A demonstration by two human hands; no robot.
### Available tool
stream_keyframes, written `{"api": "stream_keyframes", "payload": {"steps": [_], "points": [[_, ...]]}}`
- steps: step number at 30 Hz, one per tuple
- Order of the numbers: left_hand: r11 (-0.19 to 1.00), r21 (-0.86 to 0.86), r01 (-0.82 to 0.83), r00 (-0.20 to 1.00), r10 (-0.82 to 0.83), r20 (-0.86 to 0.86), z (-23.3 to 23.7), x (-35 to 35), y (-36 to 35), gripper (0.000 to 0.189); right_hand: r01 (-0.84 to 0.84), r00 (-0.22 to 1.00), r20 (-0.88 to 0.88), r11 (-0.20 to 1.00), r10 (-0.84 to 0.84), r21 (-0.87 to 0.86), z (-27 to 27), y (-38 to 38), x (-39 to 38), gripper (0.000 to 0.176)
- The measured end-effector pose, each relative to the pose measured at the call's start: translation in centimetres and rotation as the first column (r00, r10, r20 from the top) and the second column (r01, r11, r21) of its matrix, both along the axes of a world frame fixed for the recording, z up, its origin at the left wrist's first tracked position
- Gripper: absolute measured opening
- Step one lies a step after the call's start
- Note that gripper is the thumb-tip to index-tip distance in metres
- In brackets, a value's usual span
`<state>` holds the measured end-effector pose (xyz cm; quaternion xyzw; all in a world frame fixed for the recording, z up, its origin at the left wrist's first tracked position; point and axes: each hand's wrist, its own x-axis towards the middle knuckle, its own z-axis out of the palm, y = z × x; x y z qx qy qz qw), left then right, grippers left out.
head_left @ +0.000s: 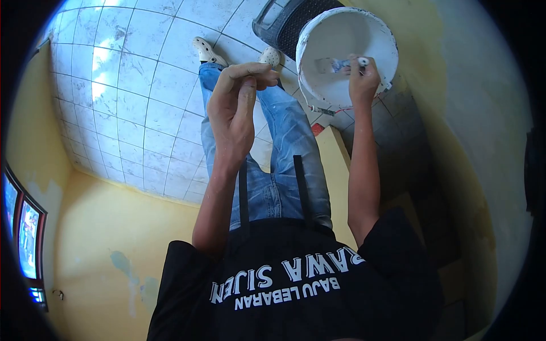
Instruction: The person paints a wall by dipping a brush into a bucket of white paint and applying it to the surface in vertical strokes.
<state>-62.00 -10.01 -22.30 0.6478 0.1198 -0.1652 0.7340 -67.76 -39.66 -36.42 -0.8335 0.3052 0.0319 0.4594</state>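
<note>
Crate (pixel 284 23) sits behind bucket (pixel 341 34); right hand (pixel 363 79) grips tool (pixel 340 65).

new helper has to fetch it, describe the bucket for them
Look at the white tiled floor, beyond the person's cream clogs, by the yellow wall. The bucket sits there, round, white, smeared inside, the right hand holding a tool in it; the basket beside it is black mesh.

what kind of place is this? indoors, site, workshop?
Probably a room in a house that is being painted or patched. The yellow wall has bare blotches, the tiled floor is scuffed, and the right hand reaches into a paint-smeared white bucket with a smeared tool.
</note>
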Motion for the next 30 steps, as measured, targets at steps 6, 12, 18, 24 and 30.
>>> {"api": "stream_keyframes", "payload": {"steps": [6, 12, 18, 24, 30], "points": [[1.0, 0.002, 0.026, 0.999, -0.026, 0.02, 0.3, -0.4, -1.1, 0.026, 0.382, 0.919, -0.071, 0.919, -0.389, -0.096, 0.9, 0.1, 0.8, 0.025], [0.998, -0.015, 0.06, 0.997, -0.059, 0.052, 2.5, -0.8, -2.5, 0.026, 0.207, 0.953, -0.14, 0.917, -0.268, -0.342, -2.8, -2.3, -1.2, 0.031], [0.994, 0.041, 0.104, 0.987, -0.108, 0.122, 7.9, -0.3, -2.1, 0.025, 0.408, 0.901, -0.057, 0.885, -0.43, -0.224, 2.5, -3.2, -1.4, 0.038], [0.984, 0.075, 0.164, 0.956, -0.177, 0.232, 14.3, -1.2, -3.0, 0.023, 0.71, 0.619, 0.041, 0.581, -0.784, 0.398, 5.6, -6.9, -6.9, 0.036], [0.99, -0.012, 0.143, 0.946, -0.133, 0.296, 18.8, -1.7, -1.6, 0.023, 0.469, 0.425, 0.051, 0.268, -0.904, 0.841, 8.8, -7.9, -8.9, 0.026]]}}
